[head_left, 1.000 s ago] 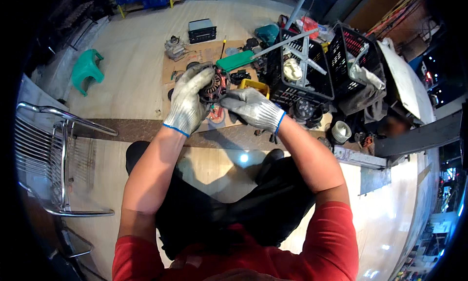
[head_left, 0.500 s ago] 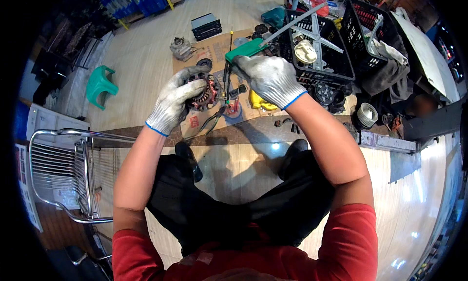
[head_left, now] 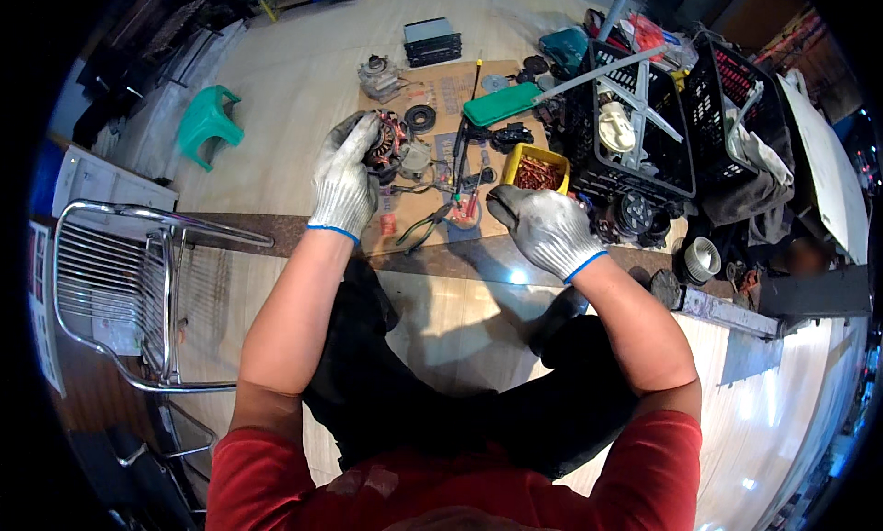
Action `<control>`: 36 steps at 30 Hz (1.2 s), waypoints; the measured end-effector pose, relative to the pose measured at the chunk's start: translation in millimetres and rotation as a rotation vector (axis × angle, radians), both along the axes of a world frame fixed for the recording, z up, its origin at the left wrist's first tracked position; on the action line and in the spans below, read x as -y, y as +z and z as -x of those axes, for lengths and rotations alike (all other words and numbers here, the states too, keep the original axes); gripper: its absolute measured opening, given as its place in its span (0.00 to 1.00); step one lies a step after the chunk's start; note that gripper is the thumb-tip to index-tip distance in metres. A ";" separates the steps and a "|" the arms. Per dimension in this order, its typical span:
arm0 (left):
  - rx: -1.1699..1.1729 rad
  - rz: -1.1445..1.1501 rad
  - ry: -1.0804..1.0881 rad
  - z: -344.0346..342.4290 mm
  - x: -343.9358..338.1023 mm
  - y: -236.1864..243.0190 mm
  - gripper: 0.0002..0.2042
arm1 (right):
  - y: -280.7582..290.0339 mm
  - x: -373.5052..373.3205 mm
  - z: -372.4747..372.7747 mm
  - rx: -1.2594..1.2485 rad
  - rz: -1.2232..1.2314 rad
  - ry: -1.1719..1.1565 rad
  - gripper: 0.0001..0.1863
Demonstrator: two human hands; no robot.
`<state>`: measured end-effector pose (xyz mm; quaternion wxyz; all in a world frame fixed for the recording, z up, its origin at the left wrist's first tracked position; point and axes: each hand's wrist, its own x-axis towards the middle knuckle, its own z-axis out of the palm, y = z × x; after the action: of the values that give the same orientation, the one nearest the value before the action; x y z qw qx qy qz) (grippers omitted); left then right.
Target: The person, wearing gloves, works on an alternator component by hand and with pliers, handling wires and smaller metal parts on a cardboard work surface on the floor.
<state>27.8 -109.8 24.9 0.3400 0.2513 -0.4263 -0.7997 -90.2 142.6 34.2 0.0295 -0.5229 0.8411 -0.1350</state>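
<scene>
My left hand [head_left: 348, 172], in a white knit glove with a dark palm, grips a ring-shaped motor stator [head_left: 390, 144] with reddish copper windings. My right hand [head_left: 544, 224], gloved the same way, is just below a yellow tray [head_left: 511, 170] filled with copper wire scraps. Its fingers are curled and pressed together; whatever they may hold is hidden. Between the hands, pliers [head_left: 427, 229] with dark and green handles lie on flattened cardboard [head_left: 443, 94]. A black ring-shaped part [head_left: 420, 119] rests beyond the stator.
Beyond the tray lies a green flat piece [head_left: 502, 104] by a long metal bar. Black crates [head_left: 635, 177] full of parts crowd the right side. At left are a green stool [head_left: 208, 126] and a metal-framed chair [head_left: 166, 301]. A stack of dark flat units [head_left: 432, 45] stands at the far side.
My right hand has come down and right, away from the green piece, exposing the yellow tray and its copper scraps. My left hand still holds the stator. The whole view has shifted.
</scene>
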 end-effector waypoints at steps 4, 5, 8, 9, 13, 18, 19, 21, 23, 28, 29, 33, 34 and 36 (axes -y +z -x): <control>-0.012 -0.056 0.035 -1.4 13.9 2.1 0.15 | -32.0 -2.1 4.7 -0.132 0.018 0.168 0.12; -0.001 -0.068 0.047 -1.1 13.2 5.7 0.15 | -14.4 -2.6 -2.8 -0.023 -0.031 0.097 0.12; -0.022 -0.067 0.005 -0.7 22.6 11.7 0.16 | -41.1 -12.3 6.4 0.070 -0.033 0.116 0.10; -0.042 -0.038 -0.050 -2.1 35.7 3.3 0.16 | -34.3 -15.9 10.1 0.017 -0.063 0.247 0.12; -0.012 0.011 -0.130 -1.8 17.2 10.2 0.18 | -19.3 -49.0 46.9 0.376 -0.426 -0.023 0.37; -0.041 0.046 -0.290 -10.3 1.3 -7.9 0.20 | 14.1 -52.5 88.3 0.511 0.117 -0.163 0.32; 0.055 0.143 -0.303 -9.7 -7.2 -6.5 0.21 | 12.3 -45.0 91.8 0.431 0.238 -0.026 0.29; 0.155 0.269 -0.325 -14.0 -18.6 -12.1 0.21 | 12.4 -21.4 61.3 0.663 0.247 -0.093 0.28; 0.236 0.324 -0.354 -14.6 -32.2 -11.3 0.21 | 25.4 2.2 26.6 0.878 0.167 -0.082 0.29; 0.123 0.266 -0.353 -2.0 -50.6 -19.4 0.23 | -2.8 28.4 -10.8 1.390 0.087 -0.107 0.21; 0.124 0.235 -0.355 -0.5 -51.1 -18.3 0.23 | 9.0 28.2 -18.5 1.521 0.054 -0.212 0.19; -0.081 -0.052 -0.263 2.4 -45.1 -13.5 0.21 | -16.8 28.2 -13.2 1.251 0.096 -0.227 0.23; -0.100 -0.091 -0.202 1.2 -38.0 -13.5 0.21 | -12.1 28.0 -15.7 1.205 0.185 -0.185 0.18; -0.118 -0.108 -0.137 1.1 -19.3 -16.1 0.18 | -56.1 17.9 4.0 0.074 0.373 0.349 0.18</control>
<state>26.7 -90.4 8.8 0.2951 0.1922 -0.3780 -0.8562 -94.2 124.7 -21.8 -0.0138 -0.6510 0.6972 -0.2998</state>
